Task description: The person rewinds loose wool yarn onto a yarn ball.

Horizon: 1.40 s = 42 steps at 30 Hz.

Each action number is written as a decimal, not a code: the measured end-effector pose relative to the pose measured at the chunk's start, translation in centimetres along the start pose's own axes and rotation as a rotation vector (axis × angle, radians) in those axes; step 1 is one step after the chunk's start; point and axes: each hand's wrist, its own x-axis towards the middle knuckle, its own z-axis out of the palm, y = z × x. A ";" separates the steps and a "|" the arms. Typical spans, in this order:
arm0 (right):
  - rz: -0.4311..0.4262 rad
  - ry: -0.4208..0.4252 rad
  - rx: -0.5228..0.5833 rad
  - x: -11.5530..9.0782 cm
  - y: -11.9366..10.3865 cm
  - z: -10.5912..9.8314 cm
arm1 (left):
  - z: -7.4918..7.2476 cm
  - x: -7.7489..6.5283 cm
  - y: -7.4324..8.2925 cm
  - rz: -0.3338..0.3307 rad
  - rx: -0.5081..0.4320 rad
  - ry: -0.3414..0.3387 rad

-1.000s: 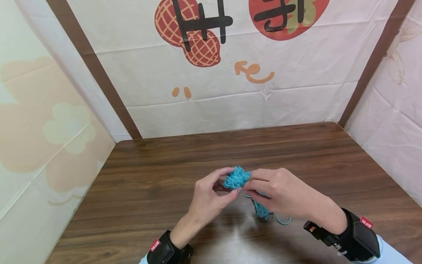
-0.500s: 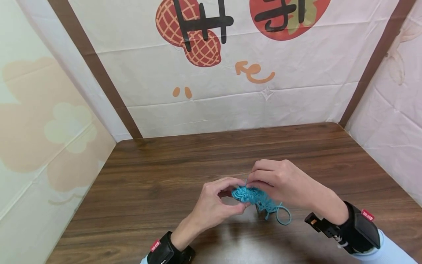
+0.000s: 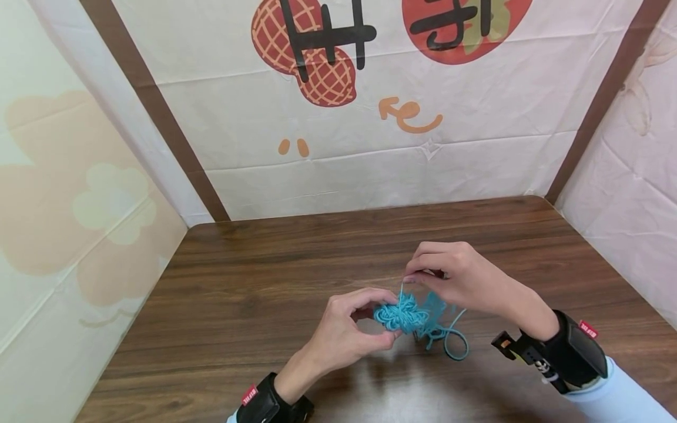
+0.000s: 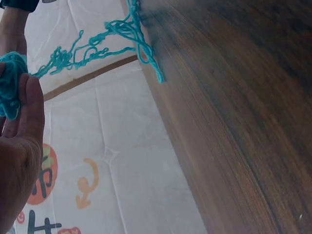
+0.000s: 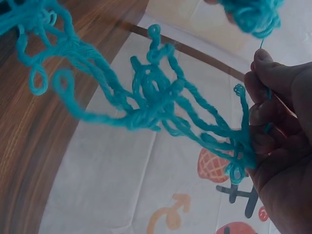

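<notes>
A small bundle of turquoise yarn (image 3: pixel 400 312) sits between the thumb and fingers of my left hand (image 3: pixel 346 323), above the table. My right hand (image 3: pixel 455 273) is up and to the right of it, pinching a thin strand that runs taut down to the bundle. In the right wrist view the strand passes between thumb and forefinger of the right hand (image 5: pixel 287 112), with the bundle (image 5: pixel 253 17) beyond. A loose tangle of the same yarn (image 5: pixel 156 92) hangs from near the right palm. The left wrist view shows the wound bundle (image 4: pixel 10 85) against the left fingers (image 4: pixel 33 100).
The loose yarn trails down to the dark wooden table (image 3: pixel 275 258), with a loop (image 3: pixel 456 346) lying to the right of the bundle. A printed white cloth (image 3: pixel 344 170) stands behind the table. Both wrists wear black camera bands (image 3: pixel 576 352).
My right hand has moved up and to the right, away from the bundle, drawing the strand out straight. The left hand has shifted slightly right and down with the bundle.
</notes>
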 end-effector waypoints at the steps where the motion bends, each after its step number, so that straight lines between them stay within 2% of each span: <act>1: 0.008 0.002 0.008 0.0 0.2 -0.1 | 0.0 0.0 0.0 -0.001 -0.004 -0.003; 17: 0.071 0.069 0.003 -0.4 3.0 -1.1 | 0.3 -0.2 0.3 -0.002 -0.057 -0.020; 24: 0.133 0.073 -0.032 -1.0 4.0 -1.3 | 0.3 -0.3 0.4 -0.023 -0.067 -0.024; 28: 0.171 0.081 -0.040 -1.4 4.6 -1.3 | 0.4 -0.4 0.3 -0.031 -0.111 -0.010; 30: 0.190 0.082 -0.045 -1.6 4.9 -1.4 | 0.5 -0.4 0.2 -0.040 -0.180 0.001; 33: 0.212 0.087 -0.042 -2.0 5.3 -1.3 | 0.5 -0.5 -0.1 -0.057 -0.331 0.042; 35: 0.215 0.087 -0.036 -2.2 5.4 -1.3 | 0.4 -0.4 0.0 -0.111 -0.447 0.095; 39: 0.177 0.047 0.002 -2.5 5.2 -0.8 | 0.0 0.2 0.3 -0.280 -0.686 0.270; 42: 0.126 -0.028 0.021 -2.5 4.1 0.0 | -0.3 1.0 0.5 -0.396 -0.809 0.424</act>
